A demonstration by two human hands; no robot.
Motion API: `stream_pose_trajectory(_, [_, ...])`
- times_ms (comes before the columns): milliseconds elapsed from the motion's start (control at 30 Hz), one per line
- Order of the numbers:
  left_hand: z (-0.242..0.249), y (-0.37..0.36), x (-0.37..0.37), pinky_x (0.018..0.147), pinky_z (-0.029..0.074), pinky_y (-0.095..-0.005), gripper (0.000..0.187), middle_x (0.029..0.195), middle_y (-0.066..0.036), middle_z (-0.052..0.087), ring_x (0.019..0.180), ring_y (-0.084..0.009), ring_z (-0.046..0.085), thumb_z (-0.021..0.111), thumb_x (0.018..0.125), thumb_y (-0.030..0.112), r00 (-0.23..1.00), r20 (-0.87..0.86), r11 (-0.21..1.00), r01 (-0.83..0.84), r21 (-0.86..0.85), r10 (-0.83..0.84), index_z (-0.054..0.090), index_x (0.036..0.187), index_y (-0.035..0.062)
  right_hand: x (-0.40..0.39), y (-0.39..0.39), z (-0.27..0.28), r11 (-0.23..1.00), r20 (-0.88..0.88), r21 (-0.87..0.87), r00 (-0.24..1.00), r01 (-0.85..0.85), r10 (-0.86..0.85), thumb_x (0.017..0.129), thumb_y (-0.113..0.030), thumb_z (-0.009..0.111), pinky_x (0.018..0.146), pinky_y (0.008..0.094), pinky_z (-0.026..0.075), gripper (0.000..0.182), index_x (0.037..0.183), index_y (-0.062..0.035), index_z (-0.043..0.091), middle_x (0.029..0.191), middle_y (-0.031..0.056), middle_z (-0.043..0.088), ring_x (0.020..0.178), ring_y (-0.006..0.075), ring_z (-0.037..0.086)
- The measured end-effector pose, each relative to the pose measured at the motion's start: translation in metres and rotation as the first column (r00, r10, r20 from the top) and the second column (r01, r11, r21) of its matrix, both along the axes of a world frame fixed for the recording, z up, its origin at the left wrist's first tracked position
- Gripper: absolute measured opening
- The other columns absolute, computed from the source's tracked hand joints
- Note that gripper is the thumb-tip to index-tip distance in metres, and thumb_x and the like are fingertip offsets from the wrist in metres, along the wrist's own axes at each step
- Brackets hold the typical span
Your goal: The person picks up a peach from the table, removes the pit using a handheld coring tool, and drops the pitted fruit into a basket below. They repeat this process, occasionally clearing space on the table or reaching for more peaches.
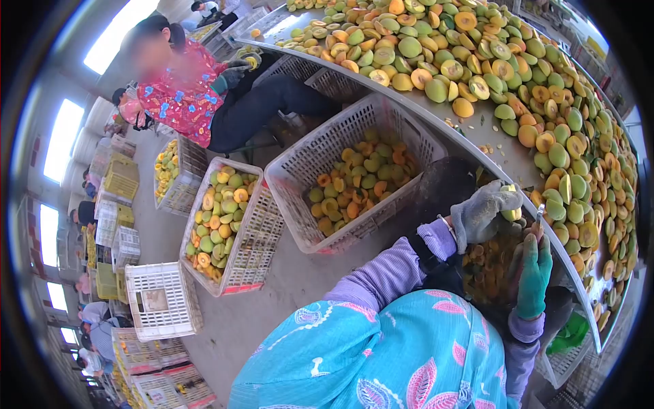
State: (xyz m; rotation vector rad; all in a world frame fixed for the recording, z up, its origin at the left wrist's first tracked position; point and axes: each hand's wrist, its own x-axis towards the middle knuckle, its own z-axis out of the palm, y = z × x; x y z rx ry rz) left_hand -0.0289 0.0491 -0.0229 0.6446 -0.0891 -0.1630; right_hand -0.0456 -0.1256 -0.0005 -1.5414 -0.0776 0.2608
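Observation:
My left hand [482, 213], in a grey glove, is closed on a green and yellow cut fruit [511, 210] at the table's edge. To its right, my right hand [533, 273] wears a green glove and holds a small metal tool [540, 213] upright between thumb and fingers, its tip close to the fruit. Both hands are apart from each other. Beneath them, loose fruit pieces [487, 266] lie in a dark, shaded spot by my lap. Many halved green and orange fruits [470, 58] are heaped on the metal table [477, 129] beyond my hands.
A crate [286, 170] of fruit stands beside my left arm, with another fruit-filled crate [262, 238] and an empty white crate [155, 300] farther left. A person [180, 95] in a red patterned top sits at the table's far side. The table's metal rim [436, 121] curves past my hands.

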Motion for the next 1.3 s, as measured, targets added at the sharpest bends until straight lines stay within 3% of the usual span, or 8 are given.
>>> stream_pose_trajectory(167, [-0.013, 0.007, -0.005, 0.053, 0.048, -0.0251, 0.041, 0.089, -0.008, 0.062, 0.066, -0.0185, 0.063, 0.046, 0.098, 0.043, 0.990, 0.122, 0.878, -0.123, 0.462, 0.074, 0.053, 0.119, 0.0088, -0.008, -0.001, 0.014, 0.975, 0.295, -0.223, 0.953, 0.005, 0.063, 0.096, -0.017, 0.056, 0.050, 0.0260, 0.042, 0.011, 0.101, -0.0073, 0.055, 0.068, 0.0014, 0.057, 0.054, 0.0133, 0.054])
stream_pose_trajectory(200, [0.002, 0.010, -0.003, 0.053, 0.048, -0.0244, 0.050, 0.095, -0.011, 0.064, 0.070, -0.0203, 0.064, 0.042, 0.098, 0.049, 0.980, -0.197, 0.988, 0.068, 0.142, -0.039, 0.051, 0.127, 0.0099, -0.006, -0.002, 0.013, 0.932, 0.343, -0.361, 0.932, 0.012, 0.121, 0.095, -0.018, 0.058, 0.052, 0.0322, 0.045, 0.013, 0.100, -0.0068, 0.055, 0.070, 0.0064, 0.061, 0.058, 0.0219, 0.059])
stream_pose_trajectory(300, [0.011, -0.002, 0.004, 0.060, 0.051, -0.0274, 0.050, 0.097, -0.011, 0.064, 0.076, -0.0192, 0.064, 0.032, 0.102, 0.043, 0.972, -0.231, 0.993, 0.053, 0.104, -0.028, 0.049, 0.132, 0.0054, -0.008, -0.005, 0.009, 0.849, 0.400, -0.526, 0.893, 0.041, 0.205, 0.092, -0.021, 0.060, 0.060, 0.0456, 0.050, 0.017, 0.100, -0.0069, 0.053, 0.080, 0.0173, 0.066, 0.074, 0.0390, 0.065])
stream_pose_trajectory(900, [0.014, -0.011, 0.010, 0.074, 0.052, -0.0284, 0.055, 0.086, -0.012, 0.066, 0.079, -0.0178, 0.065, 0.038, 0.101, 0.047, 0.993, -0.117, 0.863, 0.052, 0.503, 0.009, 0.062, 0.100, -0.0023, -0.006, 0.002, -0.011, 0.804, 0.306, -0.595, 0.923, -0.006, 0.233, 0.095, -0.029, 0.055, 0.053, 0.0504, 0.048, 0.029, 0.097, -0.0023, 0.044, 0.067, 0.0201, 0.061, 0.061, 0.0413, 0.062])
stream_pose_trajectory(1133, [0.023, -0.004, 0.023, 0.070, 0.051, -0.0256, 0.051, 0.084, -0.007, 0.066, 0.074, -0.0123, 0.063, 0.038, 0.103, 0.041, 0.954, 0.213, 0.585, -0.051, 0.810, -0.211, 0.065, 0.095, -0.0012, -0.019, 0.013, -0.027, 0.896, 0.225, -0.445, 0.966, -0.012, 0.125, 0.096, -0.029, 0.053, 0.059, 0.0517, 0.048, 0.029, 0.099, -0.0014, 0.045, 0.076, 0.0244, 0.062, 0.073, 0.0448, 0.062])
stream_pose_trajectory(1200, [0.037, -0.008, 0.017, 0.071, 0.051, -0.0247, 0.051, 0.087, -0.006, 0.066, 0.076, -0.0119, 0.062, 0.038, 0.102, 0.042, 0.955, -0.261, 0.683, 0.283, 0.673, -0.138, 0.064, 0.100, -0.0012, -0.019, 0.008, -0.027, 0.906, 0.246, -0.423, 0.965, 0.022, 0.091, 0.096, -0.030, 0.054, 0.060, 0.0512, 0.048, 0.029, 0.099, -0.0013, 0.047, 0.077, 0.0245, 0.063, 0.074, 0.0449, 0.062])
stream_pose_trajectory(1267, [0.015, -0.005, 0.022, 0.081, 0.052, -0.0302, 0.043, 0.105, -0.010, 0.063, 0.095, -0.0164, 0.061, 0.041, 0.102, 0.036, 0.990, 0.025, 0.659, 0.072, 0.749, -0.137, 0.063, 0.107, -0.0016, -0.002, 0.003, -0.020, 0.931, 0.201, -0.363, 0.979, 0.034, 0.043, 0.096, -0.028, 0.055, 0.060, 0.0498, 0.047, 0.027, 0.097, -0.0017, 0.052, 0.079, 0.0246, 0.063, 0.077, 0.0449, 0.062])
stream_pose_trajectory(1300, [-0.029, 0.013, 0.029, 0.086, 0.048, -0.0277, 0.044, 0.112, -0.010, 0.062, 0.096, -0.0167, 0.061, 0.047, 0.100, 0.035, 0.844, 0.471, 0.236, -0.418, 0.877, -0.256, 0.057, 0.122, -0.0021, 0.006, 0.004, -0.016, 0.956, 0.173, -0.283, 0.984, 0.078, -0.029, 0.096, -0.025, 0.055, 0.059, 0.0474, 0.047, 0.024, 0.097, -0.0018, 0.052, 0.078, 0.0246, 0.063, 0.076, 0.0440, 0.063])
